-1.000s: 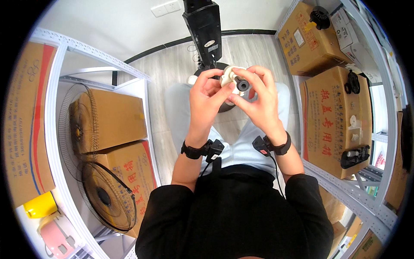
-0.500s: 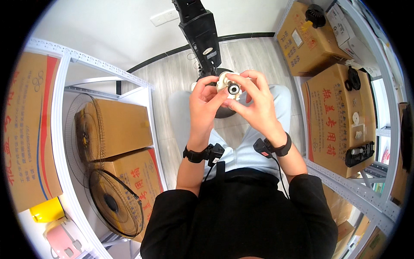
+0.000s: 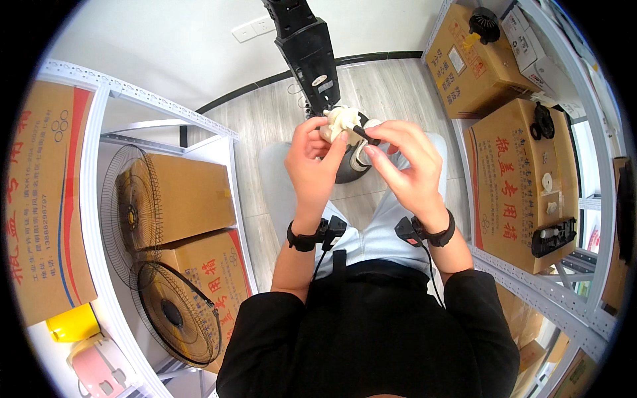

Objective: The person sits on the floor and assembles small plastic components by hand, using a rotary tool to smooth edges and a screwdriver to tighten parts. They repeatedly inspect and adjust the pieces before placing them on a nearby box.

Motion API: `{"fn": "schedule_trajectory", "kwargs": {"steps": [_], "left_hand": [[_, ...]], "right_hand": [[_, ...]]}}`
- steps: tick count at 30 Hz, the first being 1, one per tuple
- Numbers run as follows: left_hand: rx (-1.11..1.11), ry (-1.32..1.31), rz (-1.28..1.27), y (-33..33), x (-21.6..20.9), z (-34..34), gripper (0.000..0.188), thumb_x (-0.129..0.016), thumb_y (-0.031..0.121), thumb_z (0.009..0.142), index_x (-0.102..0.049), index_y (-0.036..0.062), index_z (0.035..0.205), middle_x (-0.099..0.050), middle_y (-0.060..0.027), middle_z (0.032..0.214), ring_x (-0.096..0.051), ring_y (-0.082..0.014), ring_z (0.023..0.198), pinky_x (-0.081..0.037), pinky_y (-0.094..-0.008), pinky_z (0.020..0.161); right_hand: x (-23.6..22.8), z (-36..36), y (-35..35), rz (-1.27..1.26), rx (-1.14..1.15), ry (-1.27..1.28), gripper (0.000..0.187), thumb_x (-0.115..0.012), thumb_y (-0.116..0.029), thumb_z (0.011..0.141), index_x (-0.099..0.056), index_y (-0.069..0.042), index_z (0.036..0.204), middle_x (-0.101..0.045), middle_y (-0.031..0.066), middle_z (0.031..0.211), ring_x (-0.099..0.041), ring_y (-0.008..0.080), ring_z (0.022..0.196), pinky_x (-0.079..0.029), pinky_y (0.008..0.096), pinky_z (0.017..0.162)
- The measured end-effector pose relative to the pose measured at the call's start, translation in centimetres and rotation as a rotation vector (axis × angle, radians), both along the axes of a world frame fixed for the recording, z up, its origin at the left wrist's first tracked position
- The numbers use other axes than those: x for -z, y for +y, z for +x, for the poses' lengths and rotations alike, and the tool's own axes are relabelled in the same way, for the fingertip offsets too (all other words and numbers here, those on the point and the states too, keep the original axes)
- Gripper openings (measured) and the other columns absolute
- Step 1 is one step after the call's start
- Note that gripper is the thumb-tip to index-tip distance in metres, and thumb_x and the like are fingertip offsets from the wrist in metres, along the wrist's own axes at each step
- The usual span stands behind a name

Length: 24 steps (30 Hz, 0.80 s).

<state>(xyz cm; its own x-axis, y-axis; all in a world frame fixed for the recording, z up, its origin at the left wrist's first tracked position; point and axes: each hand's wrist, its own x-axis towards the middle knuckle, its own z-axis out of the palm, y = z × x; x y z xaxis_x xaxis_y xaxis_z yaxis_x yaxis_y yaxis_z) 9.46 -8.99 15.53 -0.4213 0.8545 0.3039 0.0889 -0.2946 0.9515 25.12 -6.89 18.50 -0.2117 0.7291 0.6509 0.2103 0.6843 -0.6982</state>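
Note:
Between my hands, above my lap, is a cream-white moulded plastic part (image 3: 342, 119) with lobed edges. My left hand (image 3: 310, 159) is closed on its left side, thumb in front and fingers behind. A short black cylindrical piece (image 3: 365, 135) sticks out of its right side, angled down to the right. My right hand (image 3: 411, 162) pinches the end of that piece between thumb and forefinger. Just below it hangs a pale curved strip (image 3: 359, 154); whether it is fixed to the part, I cannot tell. My fingers hide the back of the part.
Ahead stands a black upright column (image 3: 312, 60), with a round black base (image 3: 352, 174) beneath my hands. Wire fan guards (image 3: 176, 315) lean against cartons (image 3: 192, 199) on the left shelf. A right-hand carton (image 3: 507, 179) carries small black and white parts. Dark cords hang from both wristbands.
The white part has turned, so the ring-shaped black end that faced up now points sideways to the right. My right hand has shifted right and down, and the pale strip has come into view.

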Motion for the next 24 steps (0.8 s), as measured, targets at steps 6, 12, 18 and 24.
{"fn": "schedule_trajectory", "kwargs": {"steps": [6, 12, 18, 24], "left_hand": [[-0.171, 0.245, 0.122, 0.1, -0.2, 0.1, 0.028, -0.074, 0.001, 0.076, -0.063, 0.0034, 0.102, -0.062, -0.0058, 0.086, -0.062, -0.0104, 0.066, -0.050, -0.0225, 0.056], [-0.236, 0.429, 0.145, 0.1, -0.5, -0.4, 0.034, -0.075, 0.001, 0.072, -0.064, 0.0075, 0.103, -0.059, -0.0057, 0.085, -0.061, -0.0136, 0.065, -0.050, -0.0253, 0.060], [-0.321, 0.626, 0.211, 0.8, -0.2, -0.2, 0.036, -0.075, 0.003, 0.072, -0.064, 0.0106, 0.105, -0.060, -0.0070, 0.094, -0.060, -0.0215, 0.084, -0.050, -0.0325, 0.068], [-0.357, 0.742, 0.257, 2.0, 0.3, 0.6, 0.035, -0.074, 0.004, 0.075, -0.062, 0.0087, 0.107, -0.061, -0.0109, 0.102, -0.060, -0.0257, 0.092, -0.049, -0.0350, 0.078]], "right_hand": [[0.4, -0.2, 0.3, -0.028, 0.001, 0.021, 0.023, -0.072, -0.001, 0.077, -0.069, -0.003, 0.100, -0.069, 0.0105, 0.099, -0.065, 0.0164, 0.080, -0.051, 0.0253, 0.066], [0.8, -0.2, 0.4, -0.129, 0.019, -0.007, 0.023, -0.073, -0.002, 0.078, -0.070, -0.003, 0.101, -0.070, 0.0097, 0.097, -0.066, 0.0142, 0.077, -0.052, 0.0243, 0.066], [2.2, -0.5, 0.9, -0.095, 0.038, 0.038, 0.023, -0.076, -0.009, 0.075, -0.069, -0.006, 0.097, -0.070, 0.0065, 0.091, -0.063, 0.0154, 0.068, -0.050, 0.0271, 0.061], [1.9, 0.4, 1.3, 0.017, 0.078, -0.028, 0.023, -0.076, -0.009, 0.076, -0.067, -0.004, 0.097, -0.068, 0.0072, 0.086, -0.062, 0.0156, 0.066, -0.050, 0.0270, 0.060]]}}
